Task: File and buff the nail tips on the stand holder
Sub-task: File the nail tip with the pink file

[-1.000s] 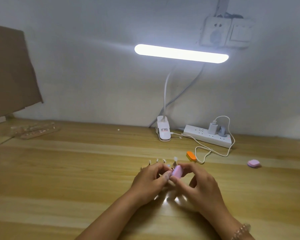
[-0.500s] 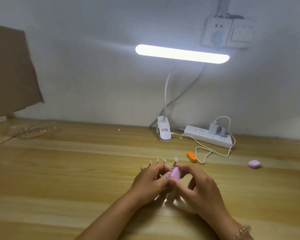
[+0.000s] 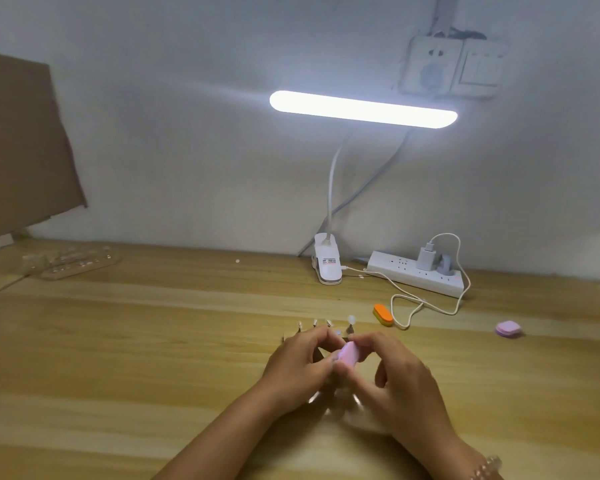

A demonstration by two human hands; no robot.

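Pale wooden table [image 3: 153, 358] against a white wall, the clip lamp's glowing bar [image 3: 362, 109] above. White power strip [image 3: 414, 278] right of centre. Lower centre, the right hand [image 3: 399, 382] pinches a rounded pink buffer block [image 3: 349, 353]. The left hand [image 3: 298, 365] curls against it, its grip hidden. Just behind, the stand holder [image 3: 287, 336] carries upright nail tips [image 3: 351, 320]. An orange buffer [image 3: 382, 314] lies nearby.
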